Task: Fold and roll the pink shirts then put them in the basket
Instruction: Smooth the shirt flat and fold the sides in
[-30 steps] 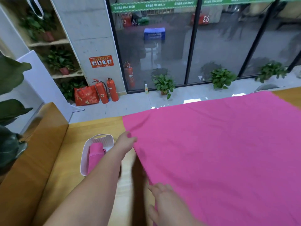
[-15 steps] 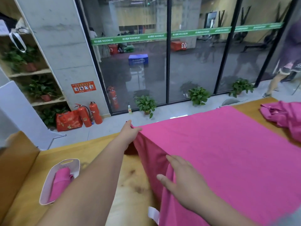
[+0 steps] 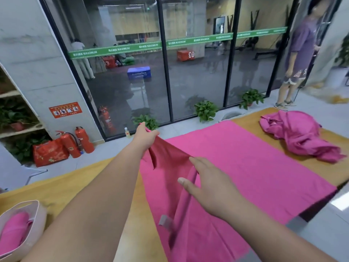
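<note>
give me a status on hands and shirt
Left hand pinches the far edge of the shirt, lifted. Right hand grips that edge nearer. Rolled shirt in the basket. Nothing on the spread cloth.

Matt cloth shirt (image 3: 245,176) (wood tbl (image 3: 56,191))

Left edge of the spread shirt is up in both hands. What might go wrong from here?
1. The left hand pinches only the far corner of the spread pink shirt, and the right hand holds the nearer edge; the cloth sags between them, so the fold may land crooked.
2. A ridge runs from the right hand toward the grey label; it could be pressed in as a crease.
</note>
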{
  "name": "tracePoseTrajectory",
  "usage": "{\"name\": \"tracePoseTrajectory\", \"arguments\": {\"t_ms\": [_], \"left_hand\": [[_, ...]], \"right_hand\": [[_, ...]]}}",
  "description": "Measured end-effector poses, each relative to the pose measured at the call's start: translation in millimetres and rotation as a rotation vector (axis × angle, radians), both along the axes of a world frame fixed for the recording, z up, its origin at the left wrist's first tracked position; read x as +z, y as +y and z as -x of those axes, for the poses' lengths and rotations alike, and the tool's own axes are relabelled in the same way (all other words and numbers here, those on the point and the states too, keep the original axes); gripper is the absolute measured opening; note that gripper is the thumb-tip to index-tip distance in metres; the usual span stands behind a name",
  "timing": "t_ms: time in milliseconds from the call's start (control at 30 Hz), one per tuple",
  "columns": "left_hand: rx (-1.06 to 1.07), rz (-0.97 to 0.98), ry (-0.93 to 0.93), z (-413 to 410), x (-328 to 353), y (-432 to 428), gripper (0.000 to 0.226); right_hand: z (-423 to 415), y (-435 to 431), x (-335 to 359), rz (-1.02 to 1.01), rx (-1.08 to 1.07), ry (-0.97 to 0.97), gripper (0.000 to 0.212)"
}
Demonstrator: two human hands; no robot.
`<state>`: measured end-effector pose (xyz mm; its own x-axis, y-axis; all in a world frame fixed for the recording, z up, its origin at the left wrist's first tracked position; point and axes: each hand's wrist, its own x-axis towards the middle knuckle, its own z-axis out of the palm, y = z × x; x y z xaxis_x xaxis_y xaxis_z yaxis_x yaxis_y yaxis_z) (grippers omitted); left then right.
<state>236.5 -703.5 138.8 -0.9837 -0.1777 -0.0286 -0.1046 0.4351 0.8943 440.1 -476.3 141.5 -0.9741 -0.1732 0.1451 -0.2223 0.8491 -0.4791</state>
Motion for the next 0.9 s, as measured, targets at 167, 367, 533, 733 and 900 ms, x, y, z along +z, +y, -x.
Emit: {"name": "tracePoseTrajectory", "arguments": {"t_ms": [167, 367, 533, 733, 900], "left_hand": [[-0.027, 0.096, -0.003, 9.4, 10.2, 65.9, 0.026], [-0.068, 0.107, 0.043, 40.1, 14.8, 141.7, 0.051], [-0.132, 0.133, 0.019, 76.2, 6.8, 201.2, 0.078], [-0.188, 0.274, 0.082, 131.7, -12.2, 287.6, 0.098], [-0.208, 0.355, 0.069, 174.4, -28.1, 362.5, 0.092]], "right_hand": [[2.5, 56.0, 10.9, -0.020, -0.051, 0.014, 0.083], [10.2, 118.6, 18.3, -0.022, -0.124, 0.030, 0.082], [22.2, 172.1, 17.0, -0.019, -0.169, 0.014, 0.080], [57.0, 241.8, 2.1, -0.027, -0.211, 0.020, 0.079], [94.3, 305.8, -8.9, -0.033, -0.234, -0.011, 0.079]]}}
